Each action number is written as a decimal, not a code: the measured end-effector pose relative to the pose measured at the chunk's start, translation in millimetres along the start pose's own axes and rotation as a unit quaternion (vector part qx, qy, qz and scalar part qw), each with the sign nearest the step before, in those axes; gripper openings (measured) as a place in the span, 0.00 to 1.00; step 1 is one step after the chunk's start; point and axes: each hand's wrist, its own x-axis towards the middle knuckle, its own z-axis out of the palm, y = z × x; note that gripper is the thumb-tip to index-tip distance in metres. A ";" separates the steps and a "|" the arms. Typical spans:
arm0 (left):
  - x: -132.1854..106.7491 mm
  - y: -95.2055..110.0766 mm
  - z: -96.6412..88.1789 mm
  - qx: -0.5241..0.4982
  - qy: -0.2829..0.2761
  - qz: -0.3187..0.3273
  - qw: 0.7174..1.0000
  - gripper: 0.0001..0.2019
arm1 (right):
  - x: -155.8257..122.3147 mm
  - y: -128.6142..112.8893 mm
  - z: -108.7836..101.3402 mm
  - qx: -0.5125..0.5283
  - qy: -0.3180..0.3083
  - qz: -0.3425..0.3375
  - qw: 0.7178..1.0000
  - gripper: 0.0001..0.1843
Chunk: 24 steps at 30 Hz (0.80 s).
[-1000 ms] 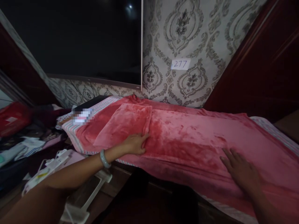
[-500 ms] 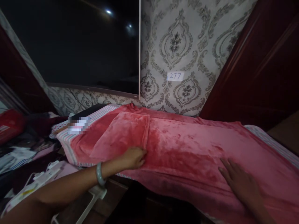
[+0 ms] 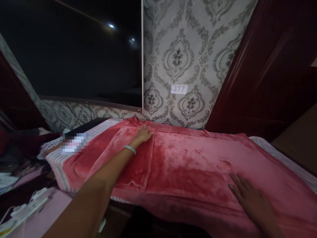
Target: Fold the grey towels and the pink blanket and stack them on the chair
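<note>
A plush red blanket [image 3: 193,162] lies spread over a striped sheet on a raised surface. Its left end is folded over into a flap [image 3: 128,155]. My left hand [image 3: 144,134], with a pale bangle on the wrist, reaches to the far corner of that flap and rests flat on it, fingers stretched out. My right hand [image 3: 250,198] lies flat on the blanket near the front right, fingers spread. Neither hand holds anything.
Behind the blanket stands a patterned wall with a paper label reading 277 [image 3: 178,89] and a dark screen [image 3: 74,53]. A dark red wooden panel [image 3: 267,72] rises at right. A white power strip [image 3: 22,211] and cluttered items lie at lower left.
My left hand has slid from the near edge of the folded flap up to its far corner. The right hand stays flat in place. The view has tilted slightly up.
</note>
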 end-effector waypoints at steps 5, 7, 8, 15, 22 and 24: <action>-0.1 1.8 46.7 0.052 -0.059 -0.018 0.997 0.36 | -1.5 -2.9 2.6 0.000 0.007 0.014 1.000 0.39; -1.8 1.6 52.5 0.058 -0.069 -0.018 0.996 0.37 | -2.3 -1.9 4.5 0.002 0.009 0.014 1.000 0.38; -1.9 1.5 52.6 0.059 -0.071 -0.019 0.996 0.37 | -2.5 -1.4 5.1 0.004 0.010 0.013 1.000 0.38; 6.0 -1.3 48.0 0.073 -0.071 -0.021 0.995 0.36 | 3.2 -14.3 -11.8 -0.005 -0.011 0.023 1.000 0.35; 6.7 -1.9 46.8 0.058 0.075 0.010 0.995 0.37 | 12.5 -45.4 -53.7 -0.014 -0.067 0.065 0.996 0.30; 7.7 -3.5 44.1 0.028 0.102 0.047 0.993 0.35 | 14.6 -51.0 -63.3 -0.011 -0.088 0.077 0.993 0.30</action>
